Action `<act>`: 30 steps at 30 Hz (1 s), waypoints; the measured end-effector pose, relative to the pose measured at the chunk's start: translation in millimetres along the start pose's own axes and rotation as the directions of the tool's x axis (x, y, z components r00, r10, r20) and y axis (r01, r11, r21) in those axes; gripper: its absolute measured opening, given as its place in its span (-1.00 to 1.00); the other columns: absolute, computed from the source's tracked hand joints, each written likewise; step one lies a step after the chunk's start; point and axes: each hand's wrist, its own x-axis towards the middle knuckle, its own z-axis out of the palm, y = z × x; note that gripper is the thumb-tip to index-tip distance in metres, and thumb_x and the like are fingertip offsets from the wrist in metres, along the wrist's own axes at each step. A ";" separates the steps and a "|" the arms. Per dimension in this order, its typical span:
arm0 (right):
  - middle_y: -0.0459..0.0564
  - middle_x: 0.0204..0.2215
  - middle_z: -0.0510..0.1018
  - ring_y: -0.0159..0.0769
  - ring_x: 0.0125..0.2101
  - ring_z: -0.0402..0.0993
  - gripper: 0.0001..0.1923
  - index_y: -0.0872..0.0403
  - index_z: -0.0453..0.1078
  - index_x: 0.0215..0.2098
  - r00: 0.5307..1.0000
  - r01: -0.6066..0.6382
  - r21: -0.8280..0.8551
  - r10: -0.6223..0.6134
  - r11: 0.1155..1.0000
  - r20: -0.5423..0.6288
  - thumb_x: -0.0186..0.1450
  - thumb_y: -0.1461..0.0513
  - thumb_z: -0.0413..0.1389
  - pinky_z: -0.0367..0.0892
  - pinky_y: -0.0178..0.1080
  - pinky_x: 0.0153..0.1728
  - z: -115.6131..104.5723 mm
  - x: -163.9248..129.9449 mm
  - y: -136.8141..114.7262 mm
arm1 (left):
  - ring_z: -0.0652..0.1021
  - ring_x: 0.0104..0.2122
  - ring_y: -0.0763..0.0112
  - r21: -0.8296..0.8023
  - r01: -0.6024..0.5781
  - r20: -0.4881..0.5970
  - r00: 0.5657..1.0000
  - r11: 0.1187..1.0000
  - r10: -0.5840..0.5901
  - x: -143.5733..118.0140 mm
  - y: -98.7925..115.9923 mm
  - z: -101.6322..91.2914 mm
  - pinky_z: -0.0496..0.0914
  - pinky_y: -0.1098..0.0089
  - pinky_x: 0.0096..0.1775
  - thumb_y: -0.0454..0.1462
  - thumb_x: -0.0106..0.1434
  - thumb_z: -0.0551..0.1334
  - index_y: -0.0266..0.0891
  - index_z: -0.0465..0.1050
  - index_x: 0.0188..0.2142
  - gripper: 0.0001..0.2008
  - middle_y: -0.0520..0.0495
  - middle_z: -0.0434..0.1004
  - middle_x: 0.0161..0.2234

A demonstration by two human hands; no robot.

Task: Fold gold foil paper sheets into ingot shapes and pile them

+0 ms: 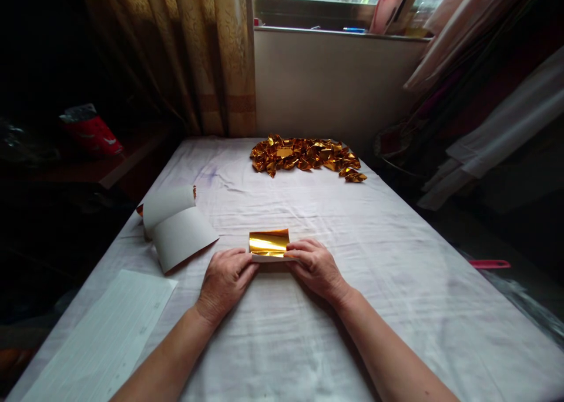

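Note:
A sheet of shiny gold foil paper (268, 241) is held up off the middle of the cloth-covered table, its near edge folded over so a white strip of its back shows. My left hand (225, 278) pinches the left end of that fold between thumb and fingers. At the right end, my right hand (316, 269) grips the same fold, its fingers lying over the foil's corner. Curled stacks of paper (183, 237), white side up with gold-orange edges, lie left of my left hand. A heap of folded gold foil pieces (304, 154) sits at the table's far end.
A lined white paper sheet (103, 337) lies at the table's left front. The white cloth on the table (396, 308) is wrinkled. Behind stand a curtain (211, 55) and a window sill with a pink cup (386, 12). Clothes (497, 131) hang at the right.

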 end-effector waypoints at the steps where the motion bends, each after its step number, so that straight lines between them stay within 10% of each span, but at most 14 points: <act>1: -0.04 -0.17 0.62 -0.24 -0.15 0.47 -0.86 -0.09 0.56 -0.23 1.000 -0.011 0.001 0.011 1.000 0.013 0.30 0.22 0.15 0.39 -0.15 -0.10 0.2 -0.7 -0.1 | 0.57 -0.24 0.29 0.008 0.018 0.019 1.000 1.000 -0.018 -1.0 1.4 -0.5 0.38 0.27 -0.17 -0.21 0.32 0.18 -0.10 0.57 -0.23 -0.83 -0.03 0.64 -0.28; 30: 0.01 -0.11 0.56 -0.15 -0.08 0.40 -0.79 0.01 0.35 -0.50 0.931 -0.365 -0.134 0.357 0.921 -0.078 0.29 0.16 0.12 0.22 -0.12 -0.10 10.5 7.5 -25.9 | 0.45 -0.24 0.24 0.163 0.253 0.088 0.959 0.954 -0.269 12.6 14.4 4.9 0.25 0.25 -0.18 -0.20 0.26 0.21 -0.16 0.37 -0.45 -0.83 -0.03 0.50 -0.35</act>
